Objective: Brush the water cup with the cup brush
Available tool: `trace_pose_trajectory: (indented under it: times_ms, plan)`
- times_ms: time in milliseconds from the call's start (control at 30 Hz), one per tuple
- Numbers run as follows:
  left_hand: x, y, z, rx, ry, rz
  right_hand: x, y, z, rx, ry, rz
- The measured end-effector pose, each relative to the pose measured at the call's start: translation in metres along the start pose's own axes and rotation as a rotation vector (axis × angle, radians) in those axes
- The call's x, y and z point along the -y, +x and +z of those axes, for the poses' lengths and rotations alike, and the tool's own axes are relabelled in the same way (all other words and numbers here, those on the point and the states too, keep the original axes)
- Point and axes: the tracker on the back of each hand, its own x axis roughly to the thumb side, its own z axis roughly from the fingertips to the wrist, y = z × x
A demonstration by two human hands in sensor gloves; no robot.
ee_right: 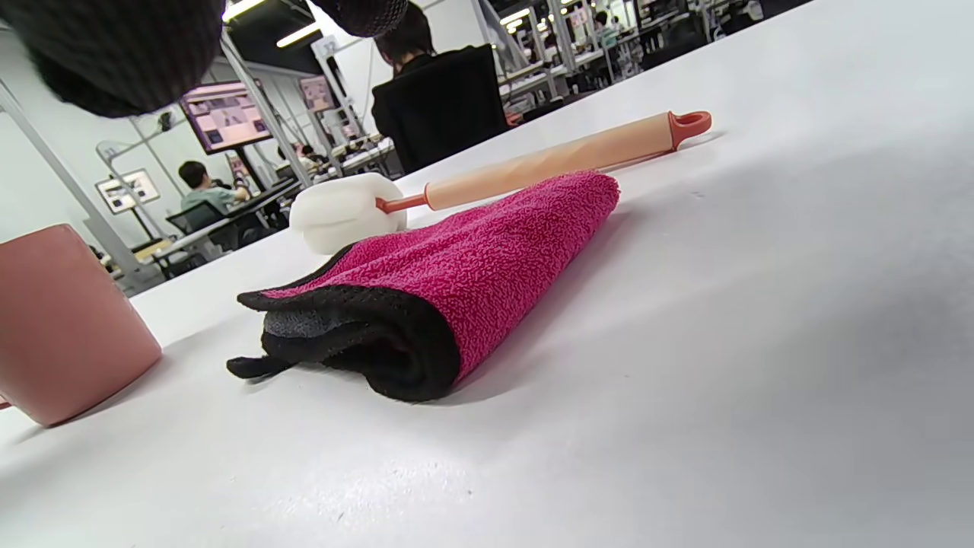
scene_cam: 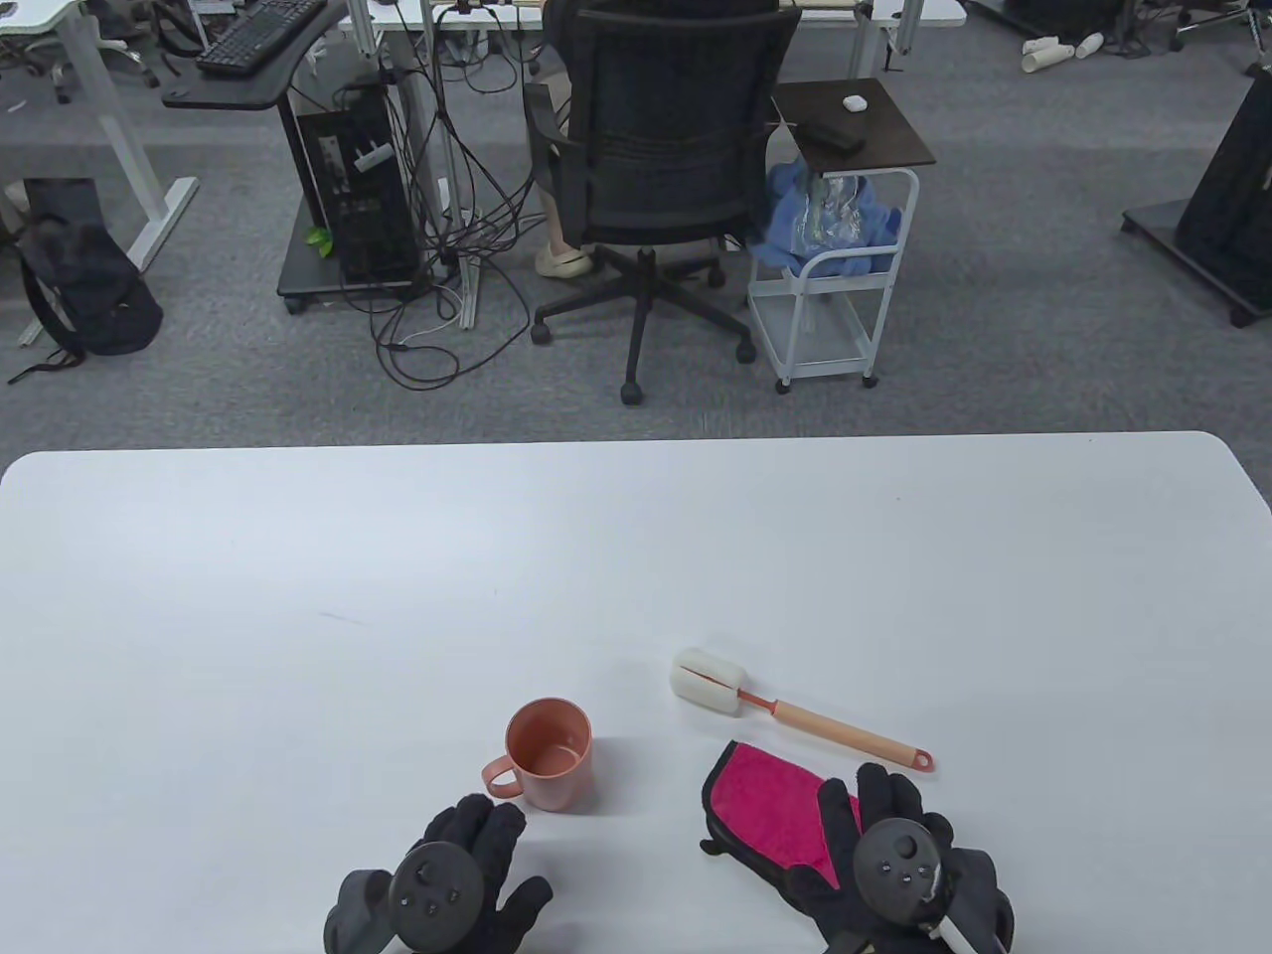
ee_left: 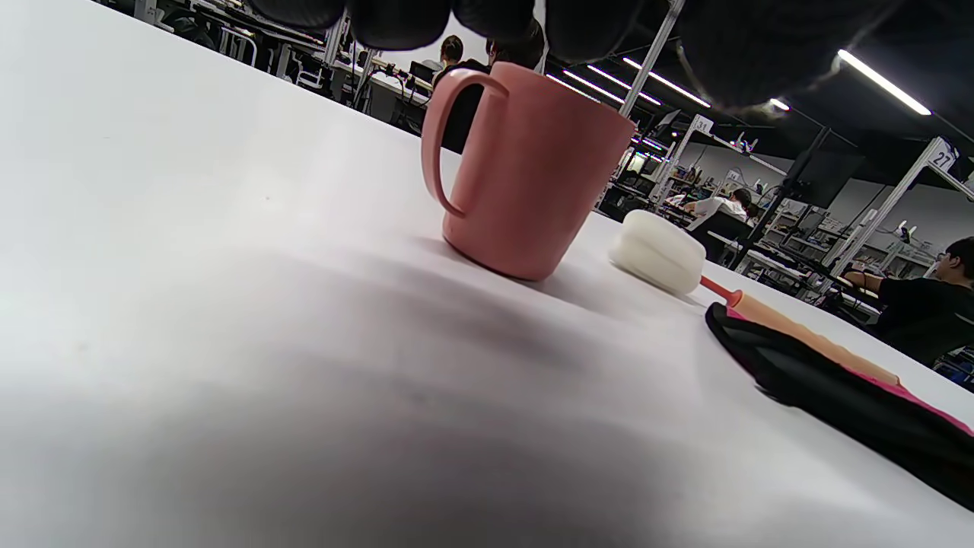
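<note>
A pink water cup [scene_cam: 550,752] stands upright on the white table [scene_cam: 298,616], handle pointing left toward me. The cup brush [scene_cam: 845,735] lies flat to its right, white sponge head [scene_cam: 708,681] toward the cup. My left hand [scene_cam: 477,825] is open and empty, fingers spread just short of the cup's handle. In the left wrist view my fingertips [ee_left: 396,19] hang near the cup [ee_left: 525,167]. My right hand [scene_cam: 865,795] is open and empty, fingers reaching over the right edge of a pink cloth, just short of the brush handle. The brush also shows in the right wrist view [ee_right: 548,160].
A folded pink cloth with black backing [scene_cam: 770,810] lies between the cup and my right hand, right in front of the brush; it also shows in the right wrist view [ee_right: 472,266]. An office chair [scene_cam: 656,179] and a small cart [scene_cam: 840,248] stand beyond the table's far edge.
</note>
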Motion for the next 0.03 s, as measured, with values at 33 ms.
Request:
trace_pose_trajectory:
  times_ms: [33]
  plan:
    - [0.0002,-0.0001,-0.0001,0.0,-0.002,0.003,-0.0005,-0.0003,-0.0003,0.0,0.0,0.002]
